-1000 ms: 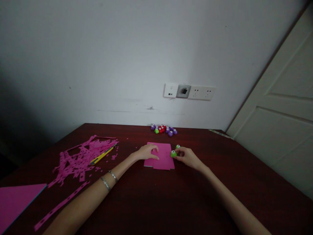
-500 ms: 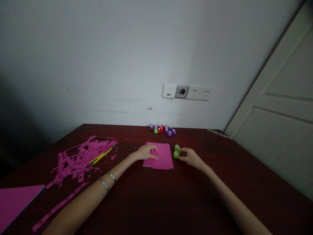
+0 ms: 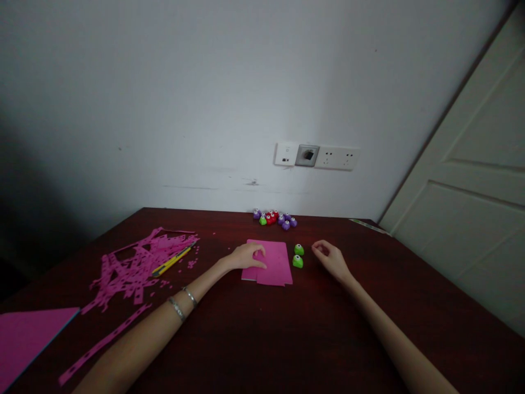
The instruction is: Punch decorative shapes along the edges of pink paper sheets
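Pink craft sheets [image 3: 274,265], overlapping and cut to shape, lie on the dark red table. My left hand [image 3: 248,256] rests on their left part, thumb and curved fingers apart. Two small green craft punches stand just right of the sheets: a farther punch [image 3: 299,249] and a nearer punch [image 3: 297,261], each with a round white top marked by a dark spot. To the right of them, apart from both, is my right hand [image 3: 331,260]. Its fingers curl in and the fingertips come together with nothing visible between them.
Several purple, red and green punches [image 3: 271,218] cluster by the wall. On the left are a heap of punched pink scraps [image 3: 135,262], a yellow utility knife [image 3: 172,261], a pink strip [image 3: 104,343] and a larger pink sheet [image 3: 33,339]. A ruler-like strip [image 3: 369,226] lies back right.
My right hand has let go of the nearer green punch and drawn back to the right. Both green punches stand free beside the sheets. My left hand stays on the sheets.
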Demonstrator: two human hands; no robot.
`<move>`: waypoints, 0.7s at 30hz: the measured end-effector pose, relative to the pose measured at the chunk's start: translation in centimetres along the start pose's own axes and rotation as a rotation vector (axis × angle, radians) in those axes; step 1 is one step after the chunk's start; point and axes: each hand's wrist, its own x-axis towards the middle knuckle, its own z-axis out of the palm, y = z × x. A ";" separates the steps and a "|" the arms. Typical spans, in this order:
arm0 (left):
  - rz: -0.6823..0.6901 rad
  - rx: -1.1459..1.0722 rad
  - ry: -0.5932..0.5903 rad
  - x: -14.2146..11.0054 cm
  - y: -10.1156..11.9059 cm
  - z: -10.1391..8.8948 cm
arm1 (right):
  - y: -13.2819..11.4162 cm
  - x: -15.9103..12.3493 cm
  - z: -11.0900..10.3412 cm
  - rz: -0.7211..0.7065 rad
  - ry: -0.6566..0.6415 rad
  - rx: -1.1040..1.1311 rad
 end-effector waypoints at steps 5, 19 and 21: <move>-0.019 0.004 0.004 -0.1 0.0 0.0 | 2.0 -0.1 0.8 0.021 0.007 -0.030; -0.010 -0.014 0.072 0.1 -0.3 0.4 | 1.0 -0.7 0.6 0.031 -0.058 -0.108; -0.012 -0.018 0.080 0.1 -0.3 0.3 | 0.9 -0.8 0.5 0.038 -0.057 -0.115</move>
